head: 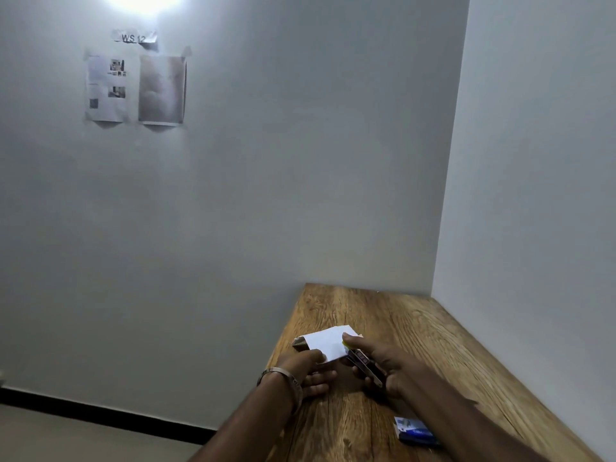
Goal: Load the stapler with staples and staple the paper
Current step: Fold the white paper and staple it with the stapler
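1. A blue box (415, 432) lies near the table's (433, 328) near edge, partly covered by the right forearm; its print is too blurred to read.
2. The right hand (383, 365) curls round the stapler (363, 363), thumb on its yellow front end; the fingers hide most of its body.
3. The stapler's nose meets the right edge of the paper (328, 343); whether it bites the sheet cannot be told.
4. The left hand (308, 370), a bangle (283, 375) at the wrist, pinches the paper's near-left corner, near the table's left edge.
5. A brown thing shows under the paper's left end, mostly hidden.
6. Sheets (135, 90) hang on the far wall, unreadable.
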A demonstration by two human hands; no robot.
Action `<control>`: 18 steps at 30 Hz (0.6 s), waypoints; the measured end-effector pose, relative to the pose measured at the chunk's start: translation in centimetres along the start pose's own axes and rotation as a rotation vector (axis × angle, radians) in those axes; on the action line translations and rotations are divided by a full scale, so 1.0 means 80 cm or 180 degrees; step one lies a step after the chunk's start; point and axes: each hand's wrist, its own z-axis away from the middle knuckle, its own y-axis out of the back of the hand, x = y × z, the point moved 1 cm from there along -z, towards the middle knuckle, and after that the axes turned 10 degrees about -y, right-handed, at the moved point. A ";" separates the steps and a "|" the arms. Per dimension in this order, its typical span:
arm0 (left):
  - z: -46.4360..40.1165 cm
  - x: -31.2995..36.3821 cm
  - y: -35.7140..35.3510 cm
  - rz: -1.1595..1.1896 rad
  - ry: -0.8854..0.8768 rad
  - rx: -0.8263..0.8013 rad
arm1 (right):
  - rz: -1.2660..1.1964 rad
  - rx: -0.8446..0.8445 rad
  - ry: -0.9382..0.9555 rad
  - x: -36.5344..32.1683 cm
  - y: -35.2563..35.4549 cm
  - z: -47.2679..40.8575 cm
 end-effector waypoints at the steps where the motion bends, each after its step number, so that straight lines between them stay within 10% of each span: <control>1: 0.000 0.000 0.000 -0.0011 0.0000 -0.0002 | -0.0038 0.0018 -0.0038 0.001 -0.001 -0.001; 18: -0.003 0.000 -0.001 -0.0183 0.0032 -0.0050 | -0.0262 0.0069 -0.0173 0.004 -0.002 -0.019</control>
